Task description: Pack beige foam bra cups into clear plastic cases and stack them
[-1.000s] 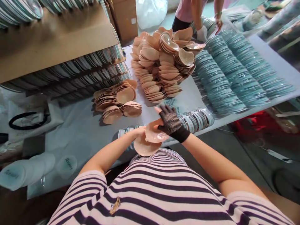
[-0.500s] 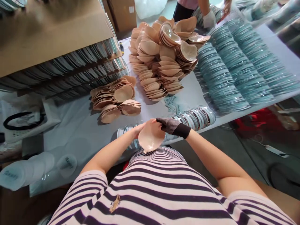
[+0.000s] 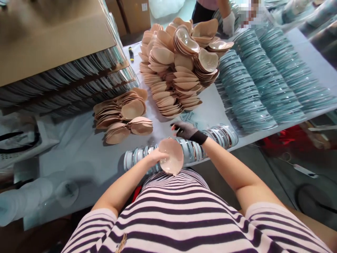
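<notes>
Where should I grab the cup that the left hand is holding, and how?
Probably pinch the cup by its right rim, coming from the right: it's curved like a bowl and that edge is free, while the left hand grips the left one.

Workshop: heaped beige cups (image 3: 162, 56), rows of clear cases (image 3: 246, 88), cardboard boxes (image 3: 136, 17), worktable (image 3: 84, 158).

1 head-worn camera looks forward (and down) across the table (image 3: 86, 154).
</notes>
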Demonstrator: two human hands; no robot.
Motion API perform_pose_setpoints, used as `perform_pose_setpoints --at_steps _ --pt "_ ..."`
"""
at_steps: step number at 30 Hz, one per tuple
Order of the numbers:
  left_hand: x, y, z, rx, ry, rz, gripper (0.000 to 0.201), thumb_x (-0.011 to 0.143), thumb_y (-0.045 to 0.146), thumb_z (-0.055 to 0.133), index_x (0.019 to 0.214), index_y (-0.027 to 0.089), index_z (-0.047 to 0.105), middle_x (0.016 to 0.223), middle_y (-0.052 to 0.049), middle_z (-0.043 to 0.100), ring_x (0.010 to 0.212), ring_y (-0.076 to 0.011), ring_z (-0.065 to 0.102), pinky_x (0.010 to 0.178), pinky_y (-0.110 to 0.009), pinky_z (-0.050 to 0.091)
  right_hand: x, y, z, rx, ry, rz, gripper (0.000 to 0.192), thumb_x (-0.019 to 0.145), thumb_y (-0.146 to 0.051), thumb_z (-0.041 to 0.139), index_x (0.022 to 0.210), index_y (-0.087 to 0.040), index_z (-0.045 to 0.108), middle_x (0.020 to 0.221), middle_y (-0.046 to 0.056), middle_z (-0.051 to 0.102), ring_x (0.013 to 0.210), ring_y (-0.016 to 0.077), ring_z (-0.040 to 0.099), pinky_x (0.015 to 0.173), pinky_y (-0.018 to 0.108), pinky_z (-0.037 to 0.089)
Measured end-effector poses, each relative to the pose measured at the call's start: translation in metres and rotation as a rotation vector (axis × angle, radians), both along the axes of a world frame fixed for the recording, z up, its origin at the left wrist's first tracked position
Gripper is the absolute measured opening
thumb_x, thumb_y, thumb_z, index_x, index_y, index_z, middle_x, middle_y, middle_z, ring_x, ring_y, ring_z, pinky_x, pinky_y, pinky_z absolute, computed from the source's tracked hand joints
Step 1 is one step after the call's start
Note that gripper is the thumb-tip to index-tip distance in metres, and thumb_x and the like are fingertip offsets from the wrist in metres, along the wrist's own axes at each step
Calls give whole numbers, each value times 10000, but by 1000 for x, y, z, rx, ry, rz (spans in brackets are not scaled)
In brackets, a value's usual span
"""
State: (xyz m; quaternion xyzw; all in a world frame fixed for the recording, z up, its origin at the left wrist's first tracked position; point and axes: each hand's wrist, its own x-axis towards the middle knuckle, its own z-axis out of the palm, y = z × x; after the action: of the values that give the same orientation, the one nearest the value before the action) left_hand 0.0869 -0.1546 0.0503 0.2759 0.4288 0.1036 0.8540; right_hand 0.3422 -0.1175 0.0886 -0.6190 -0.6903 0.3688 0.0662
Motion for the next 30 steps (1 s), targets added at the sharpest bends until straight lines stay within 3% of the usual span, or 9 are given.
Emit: perform_pose_setpoints --at_steps 2,4,7,12,15,20,24,26,30 --pt "4 -4 2 -21 12 45 641 556 126 861 1176 167 706 1123 -128 750 1169 -359 647 1079 -496 442 42 17 -20 -66 -165 -338 411 884 -234 634 1287 -152 638 1320 128 657 1155 228 625 1006 323 468" --pt "8 -6 4 -72 -27 111 681 575 157 861 1231 181 679 1192 -128 732 1192 -347 639 1085 -483 444 81 29 -41 -128 -301 -478 568 855 -228 662 1394 -86 549 1391 234 592 1238 316 586 1038 427 451" --pt "14 -9 4 -160 -55 261 690 632 248 868 1282 202 644 1244 -117 717 1213 -323 638 1098 -461 445 114 39 -72 -248 -471 -436 746 800 -279 736 1470 -89 471 1399 268 575 1270 374 563 1053 495 419" --pt "27 -5 -3 -360 -82 397 593 772 483 788 1243 149 655 1224 -163 721 1240 -336 630 1110 -470 459 111 47 -97 -256 -565 -315 506 857 -312 650 1345 -180 620 1289 182 672 1195 349 611 983 440 450" --pt "37 2 -5 -376 -42 531 551 838 456 730 1286 151 624 1206 -145 729 1225 -308 644 1120 -469 458 110 48 -83 -194 -483 -371 328 895 -304 563 1159 -193 723 1245 157 694 1114 305 643 914 381 476" --pt "55 10 -4 -365 18 637 553 883 474 681 1317 139 606 1188 -153 733 1198 -317 654 1108 -493 467 92 26 -20 122 20 -692 238 881 -392 560 926 -183 667 927 83 707 863 211 641 793 306 486" --pt "65 15 0 -216 -129 653 650 866 596 663 1363 185 588 1252 -134 719 1255 -335 622 1113 -498 458 42 -9 19 61 553 -619 298 854 -495 579 823 -199 570 801 23 635 728 167 588 703 293 491" --pt "67 15 7 -142 -218 637 738 838 712 619 1345 177 607 1288 -140 705 1293 -349 594 1108 -487 463 13 -24 21 37 597 -543 289 845 -481 573 785 -199 556 920 60 674 859 202 630 788 329 519" --pt "57 8 19 -98 -229 564 830 779 799 606 1287 145 643 1296 -161 700 1316 -367 576 1090 -487 475 -37 -49 5 135 320 -565 181 827 -374 563 754 -209 551 1233 147 655 1217 273 585 1056 401 459"
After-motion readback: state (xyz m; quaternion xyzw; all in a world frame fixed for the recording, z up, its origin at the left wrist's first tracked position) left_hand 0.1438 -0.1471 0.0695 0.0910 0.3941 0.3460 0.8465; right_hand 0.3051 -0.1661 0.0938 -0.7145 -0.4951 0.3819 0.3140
